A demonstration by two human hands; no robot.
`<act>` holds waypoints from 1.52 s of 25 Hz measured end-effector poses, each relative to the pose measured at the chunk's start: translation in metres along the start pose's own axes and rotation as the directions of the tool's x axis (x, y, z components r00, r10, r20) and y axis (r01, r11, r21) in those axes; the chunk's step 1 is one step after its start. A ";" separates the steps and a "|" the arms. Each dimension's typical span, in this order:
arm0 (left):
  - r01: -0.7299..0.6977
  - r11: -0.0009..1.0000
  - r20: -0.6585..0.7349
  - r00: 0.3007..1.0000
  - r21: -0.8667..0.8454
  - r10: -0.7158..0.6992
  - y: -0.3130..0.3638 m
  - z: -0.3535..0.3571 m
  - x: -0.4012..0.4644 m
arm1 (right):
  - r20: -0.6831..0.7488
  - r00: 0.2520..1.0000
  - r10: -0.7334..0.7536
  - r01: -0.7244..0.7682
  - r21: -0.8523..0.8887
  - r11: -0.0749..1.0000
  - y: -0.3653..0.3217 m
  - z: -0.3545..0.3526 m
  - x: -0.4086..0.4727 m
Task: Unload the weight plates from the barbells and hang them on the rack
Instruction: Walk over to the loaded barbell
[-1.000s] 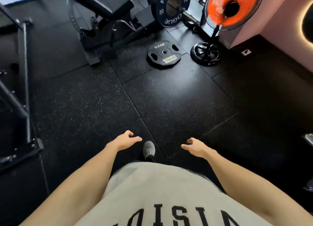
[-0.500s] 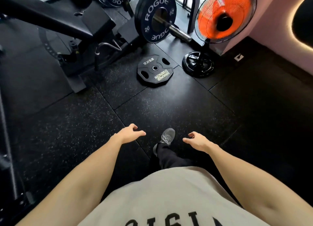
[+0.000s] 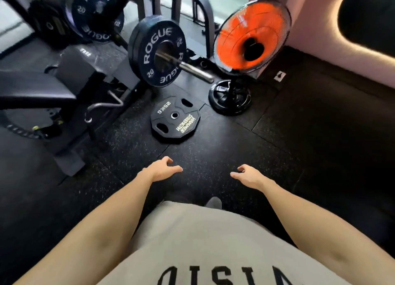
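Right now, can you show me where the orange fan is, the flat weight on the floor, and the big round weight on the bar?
Orange fan (image 3: 252, 36), head view, on its orange blades.
Flat weight (image 3: 175, 119), head view, beside its centre hole.
Big round weight (image 3: 159, 51), head view, on its lettered face.

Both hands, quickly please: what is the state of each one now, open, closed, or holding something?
Left hand: open, fingers loosely curled, holding nothing.
Right hand: open, fingers loosely curled, holding nothing.

Glossy metal barbell sleeve (image 3: 195, 70)
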State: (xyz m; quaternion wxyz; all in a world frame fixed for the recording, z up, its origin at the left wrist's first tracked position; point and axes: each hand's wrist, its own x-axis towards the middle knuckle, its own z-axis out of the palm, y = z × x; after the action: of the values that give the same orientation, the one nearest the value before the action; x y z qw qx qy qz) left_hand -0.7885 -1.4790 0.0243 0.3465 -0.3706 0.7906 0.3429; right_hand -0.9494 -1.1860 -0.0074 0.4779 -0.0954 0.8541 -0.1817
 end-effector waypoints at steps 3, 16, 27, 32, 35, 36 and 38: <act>-0.059 0.992 0.024 0.998 0.107 0.057 0.055 -0.049 0.045 | -0.049 0.996 0.074 -0.067 0.122 0.990 -0.007 -0.037 0.023; -0.556 0.545 0.446 0.831 0.628 0.334 0.360 -0.113 0.228 | -0.107 0.752 0.651 -0.341 0.782 0.522 0.029 -0.111 0.037; -0.798 -0.212 0.825 0.534 0.564 0.184 0.535 0.077 0.174 | 0.197 0.480 0.855 -0.101 0.980 -0.170 0.063 -0.019 -0.036; -0.804 -0.265 0.846 0.509 0.533 0.156 0.570 0.141 0.139 | 0.237 0.457 0.857 0.020 0.961 -0.277 0.074 -0.004 -0.039; -0.822 -0.256 0.861 0.496 0.508 0.115 0.610 0.165 0.111 | 0.258 0.433 0.864 0.050 0.950 -0.309 0.090 -0.023 -0.051; -0.834 -0.253 0.871 0.484 0.490 0.091 0.630 0.174 0.098 | 0.251 0.412 0.876 0.075 0.949 -0.307 0.099 -0.034 -0.060; -0.861 -0.267 0.901 0.421 0.433 0.103 0.675 0.196 0.069 | 0.230 0.342 0.911 0.134 0.948 -0.290 0.121 -0.060 -0.083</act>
State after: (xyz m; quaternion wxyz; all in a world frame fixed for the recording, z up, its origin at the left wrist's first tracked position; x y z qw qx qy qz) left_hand -1.3204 -1.0153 0.0586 0.5004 0.4874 0.7121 -0.0705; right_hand -0.9562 -1.0342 0.0374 0.0324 0.7156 0.4899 -0.4968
